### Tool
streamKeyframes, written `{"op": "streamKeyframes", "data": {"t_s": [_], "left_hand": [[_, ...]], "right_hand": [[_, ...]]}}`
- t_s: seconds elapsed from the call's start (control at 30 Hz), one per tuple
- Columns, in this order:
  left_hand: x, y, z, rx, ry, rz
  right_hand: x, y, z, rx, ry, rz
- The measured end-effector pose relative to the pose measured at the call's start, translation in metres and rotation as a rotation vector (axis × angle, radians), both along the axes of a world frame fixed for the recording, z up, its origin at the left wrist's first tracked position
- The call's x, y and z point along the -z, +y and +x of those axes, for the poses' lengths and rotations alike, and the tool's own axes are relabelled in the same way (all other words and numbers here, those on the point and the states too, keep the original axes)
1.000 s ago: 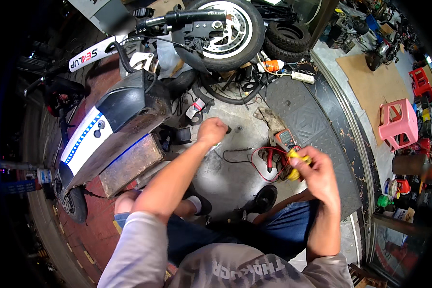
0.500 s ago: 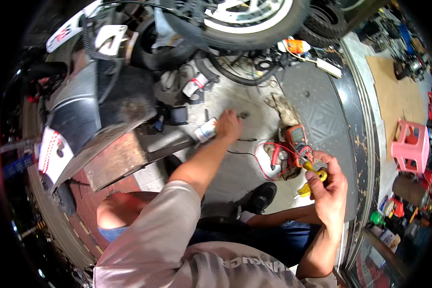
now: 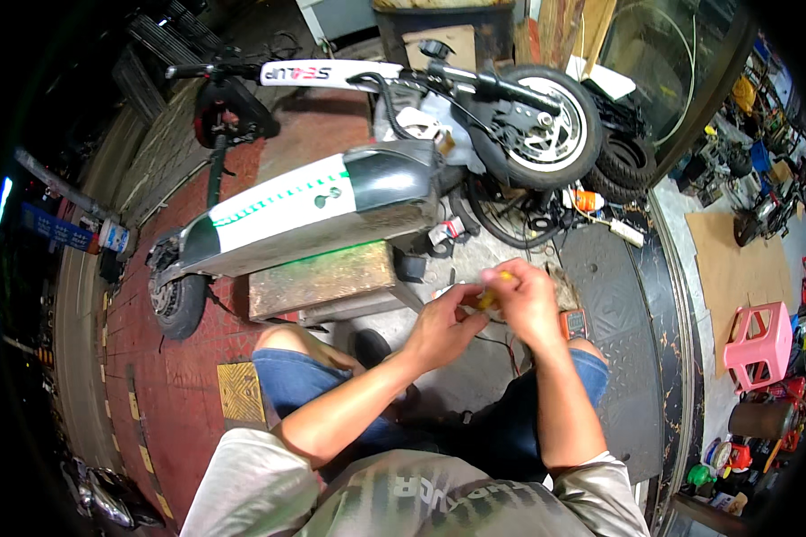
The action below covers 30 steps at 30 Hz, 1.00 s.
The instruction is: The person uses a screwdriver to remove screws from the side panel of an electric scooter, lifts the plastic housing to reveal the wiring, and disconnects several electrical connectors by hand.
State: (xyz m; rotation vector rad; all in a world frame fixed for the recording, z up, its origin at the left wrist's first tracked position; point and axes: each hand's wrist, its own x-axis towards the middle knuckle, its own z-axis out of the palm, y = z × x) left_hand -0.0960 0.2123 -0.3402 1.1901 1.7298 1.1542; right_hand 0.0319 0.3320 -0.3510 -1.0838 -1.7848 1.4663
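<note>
My left hand and my right hand meet in front of me, above the floor. The right one grips a small yellow tool, largely hidden by fingers. The left one's fingers are curled against that tool; what they hold is too small to make out. Just right of my hands lies an orange multimeter, with red and black leads partly hidden below. Beyond my hands a white and black electric scooter lies tilted over a worn wooden box.
Spare tyres, an orange-labelled bottle and tangled parts lie by the scooter's front wheel. A grey ramp plate is on my right; beyond it are a pink stool, cardboard and clutter.
My left hand has come back from the floor to meet my right, which moved left with the yellow tool. The view has lifted, showing more of the scooter.
</note>
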Motion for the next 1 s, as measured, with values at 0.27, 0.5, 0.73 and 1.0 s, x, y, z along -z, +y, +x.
{"op": "streamKeyframes", "data": {"t_s": [0.27, 0.5, 0.73, 1.0], "left_hand": [[-0.049, -0.098, -0.094, -0.274, -0.278, 0.263], [-0.102, -0.106, -0.168, -0.252, -0.687, 0.615], [-0.077, -0.104, -0.197, -0.246, -0.679, 0.386], [-0.017, -0.088, -0.211, -0.296, -0.318, 0.417]], "right_hand": [[-0.116, -0.116, -0.127, -0.151, -0.014, 0.719], [-0.174, -0.17, -0.188, -0.186, 0.142, 1.072], [-0.187, -0.202, -0.239, -0.432, 0.122, 0.982], [-0.184, -0.181, -0.318, -0.692, -0.131, 0.812]]}}
